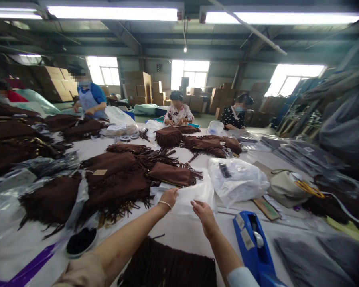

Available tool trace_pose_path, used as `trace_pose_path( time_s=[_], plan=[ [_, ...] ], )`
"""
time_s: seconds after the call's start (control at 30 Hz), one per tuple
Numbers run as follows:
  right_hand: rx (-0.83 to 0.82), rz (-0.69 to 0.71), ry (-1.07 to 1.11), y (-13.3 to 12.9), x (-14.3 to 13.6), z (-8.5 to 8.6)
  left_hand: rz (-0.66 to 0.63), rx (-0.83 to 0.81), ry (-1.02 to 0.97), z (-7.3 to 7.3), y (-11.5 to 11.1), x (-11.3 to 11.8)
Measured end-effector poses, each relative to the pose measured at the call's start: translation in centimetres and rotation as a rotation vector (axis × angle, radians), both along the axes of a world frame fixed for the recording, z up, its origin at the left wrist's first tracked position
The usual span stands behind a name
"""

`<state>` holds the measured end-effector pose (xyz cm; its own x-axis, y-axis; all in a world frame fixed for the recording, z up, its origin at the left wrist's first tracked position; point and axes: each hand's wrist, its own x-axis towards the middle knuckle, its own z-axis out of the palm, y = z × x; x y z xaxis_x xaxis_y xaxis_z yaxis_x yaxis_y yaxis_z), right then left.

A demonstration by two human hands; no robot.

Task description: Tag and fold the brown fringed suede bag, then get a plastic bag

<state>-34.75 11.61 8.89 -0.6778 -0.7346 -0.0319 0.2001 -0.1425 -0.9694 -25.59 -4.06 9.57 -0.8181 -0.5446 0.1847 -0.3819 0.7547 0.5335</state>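
1. Clear plastic was the thing in hand: both hands were out over the white bench (pixel 182 235), working a thin see-through bag (pixel 194 195) that lay just past the fingertips.
2. The left hand (pixel 168 198), with a slim bracelet at the wrist, had its grip pinched together on the bag's near left edge.
3. The right hand (pixel 204 215) held the same bag at its near right side, fingers curled and closed on the film.
4. The bag looked flat and unfilled from this angle; nothing brown could be made out inside it, so by my reading the packing of this piece had not got past readying the bag.
5. A folded brown fringed cloth (pixel 172 174) lay just beyond the bag, touching or nearly touching its far edge, and bigger heaps of the same brown fringed cloth (pixel 113 183) spread to the left, loose and unbagged.
6. Another brown fringed piece (pixel 170 265) lay on the bench right under the forearms, also unbagged.
7. A stuffed white plastic bag (pixel 237 181) sat to the right, and near it a blue tape dispenser (pixel 253 243) stood close by the right forearm, untouched.
8. Across the bench two seated people (pixel 178 112) bent over their own brown piles, and one in a blue top (pixel 91 99) stood at the far left.
9. Judging by the loose heaps, plenty was left to bag; whether any finished packs were among the piles I could not tell.
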Motion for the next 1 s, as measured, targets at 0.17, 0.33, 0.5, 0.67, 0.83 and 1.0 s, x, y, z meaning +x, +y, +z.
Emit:
trace_pose_path(
  time_s=[0.17,0.33,0.5,0.67,0.83,1.0],
  plan=[
    [0.028,-0.153,0.998,2.4,3.5,6.1,0.070,-0.123,0.091,3.5,1.0,1.0],
    [0.401,-0.309,1.556,4.3,2.0,9.5,-0.107,-0.230,0.091,7.3,4.6,4.2],
    [0.583,-0.222,1.542,8.6,-0.2,8.0,-0.310,-0.213,-0.096,6.3,5.0,9.2],
    [0.468,-0.242,1.391,13.2,1.1,4.8,0.046,0.134,-0.042,3.4,2.0,14.2],
    [0.537,-0.328,0.907,14.9,3.4,-1.0,0.294,0.373,0.066,0.1,1.5,18.2],
    [0.483,-0.352,0.362,15.7,3.6,-3.8,0.366,0.860,0.152,-3.3,4.9,16.2]
  ],
)
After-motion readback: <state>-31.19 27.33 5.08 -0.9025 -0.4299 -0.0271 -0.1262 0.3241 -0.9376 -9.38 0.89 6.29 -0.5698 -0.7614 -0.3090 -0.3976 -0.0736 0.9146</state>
